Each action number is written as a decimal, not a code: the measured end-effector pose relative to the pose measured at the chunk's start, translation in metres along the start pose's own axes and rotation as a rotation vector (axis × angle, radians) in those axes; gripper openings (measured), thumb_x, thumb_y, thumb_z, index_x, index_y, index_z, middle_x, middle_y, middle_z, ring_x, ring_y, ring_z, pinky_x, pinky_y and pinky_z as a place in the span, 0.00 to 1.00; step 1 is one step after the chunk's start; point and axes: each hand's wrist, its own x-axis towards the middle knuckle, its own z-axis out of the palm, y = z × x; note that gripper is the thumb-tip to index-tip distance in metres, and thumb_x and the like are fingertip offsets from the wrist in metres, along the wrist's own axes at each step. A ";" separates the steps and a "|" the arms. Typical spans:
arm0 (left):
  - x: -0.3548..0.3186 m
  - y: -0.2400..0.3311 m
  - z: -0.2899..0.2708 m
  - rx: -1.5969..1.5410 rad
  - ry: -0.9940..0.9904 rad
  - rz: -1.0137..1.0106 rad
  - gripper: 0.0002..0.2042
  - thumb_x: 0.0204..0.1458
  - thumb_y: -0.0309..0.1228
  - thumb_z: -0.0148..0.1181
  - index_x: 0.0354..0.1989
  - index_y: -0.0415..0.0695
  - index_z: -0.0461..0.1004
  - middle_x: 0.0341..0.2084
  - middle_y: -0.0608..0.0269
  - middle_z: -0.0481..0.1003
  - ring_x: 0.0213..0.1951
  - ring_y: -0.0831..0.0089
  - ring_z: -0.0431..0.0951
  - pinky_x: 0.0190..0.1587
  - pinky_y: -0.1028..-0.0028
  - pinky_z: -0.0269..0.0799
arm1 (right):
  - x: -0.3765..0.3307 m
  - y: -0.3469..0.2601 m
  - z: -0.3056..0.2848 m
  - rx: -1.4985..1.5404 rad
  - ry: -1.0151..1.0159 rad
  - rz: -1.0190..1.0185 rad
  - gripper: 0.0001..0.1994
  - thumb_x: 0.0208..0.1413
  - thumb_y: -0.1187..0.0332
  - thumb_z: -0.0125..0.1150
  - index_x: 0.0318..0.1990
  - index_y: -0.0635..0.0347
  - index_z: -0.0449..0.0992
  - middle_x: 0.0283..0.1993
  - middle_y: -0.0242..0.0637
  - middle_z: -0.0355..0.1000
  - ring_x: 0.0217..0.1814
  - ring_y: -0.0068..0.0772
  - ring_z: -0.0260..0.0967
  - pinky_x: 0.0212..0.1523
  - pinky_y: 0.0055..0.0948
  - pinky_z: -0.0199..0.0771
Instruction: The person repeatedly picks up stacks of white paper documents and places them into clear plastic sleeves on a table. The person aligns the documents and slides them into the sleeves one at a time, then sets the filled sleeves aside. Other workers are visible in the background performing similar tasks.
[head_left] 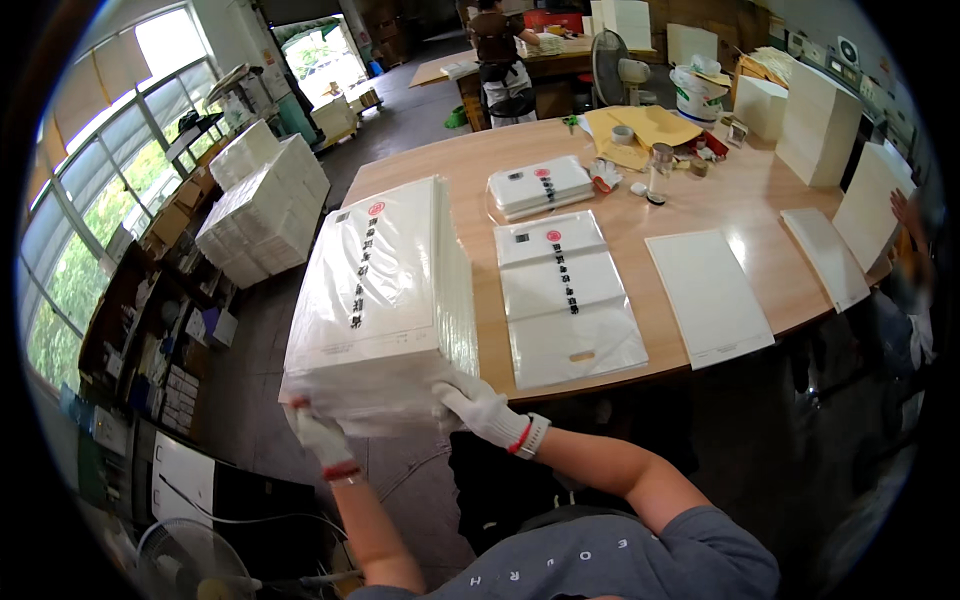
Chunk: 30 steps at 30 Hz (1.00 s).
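A tall stack of white sheets in clear plastic bags [375, 285] stands at the table's left end, its top bag printed in black and red. My left hand [320, 438], in a white glove with a red cuff, grips the stack's near left corner; its fingers are slightly blurred. At the near right corner my right hand [484, 412], gloved alike, holds the stack's side, some fingers hidden by the plastic. Right of the stack lies a flat printed plastic bag [590, 335] with a handle slot. Beyond it sits a pile of folded bags [540, 187].
A white paper stack [708, 297] lies on the wooden table [620, 215], right of the flat bag. Farther back are a clear jar [659, 175] and a fan [612, 68]. Wrapped bales [265, 210] stand on the floor at left. Another person's hand [908, 215] shows at right.
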 end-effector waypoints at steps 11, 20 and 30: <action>-0.215 -0.165 0.019 0.698 -1.205 0.065 0.08 0.43 0.17 0.50 0.31 0.39 0.72 0.29 0.56 0.72 0.32 0.65 0.75 0.36 0.72 0.71 | -0.166 0.083 -0.136 -0.113 0.404 0.502 0.17 0.61 0.63 0.47 0.54 0.64 0.64 0.35 0.37 0.69 0.30 0.21 0.67 0.30 0.21 0.71; -0.230 -0.232 0.163 1.232 -1.398 0.250 0.12 0.43 0.40 0.59 0.31 0.45 0.75 0.38 0.59 0.71 0.49 0.58 0.64 0.52 0.61 0.61 | -0.209 0.079 -0.166 0.020 0.660 0.440 0.20 0.60 0.63 0.48 0.54 0.66 0.62 0.37 0.39 0.69 0.32 0.27 0.69 0.36 0.29 0.76; -0.198 -0.254 0.181 0.967 -1.622 0.302 0.09 0.50 0.33 0.52 0.32 0.40 0.75 0.23 0.53 0.73 0.26 0.62 0.73 0.32 0.67 0.70 | -0.094 0.031 -0.211 0.155 0.634 0.125 0.17 0.58 0.65 0.54 0.51 0.66 0.66 0.37 0.33 0.68 0.36 0.20 0.66 0.36 0.19 0.68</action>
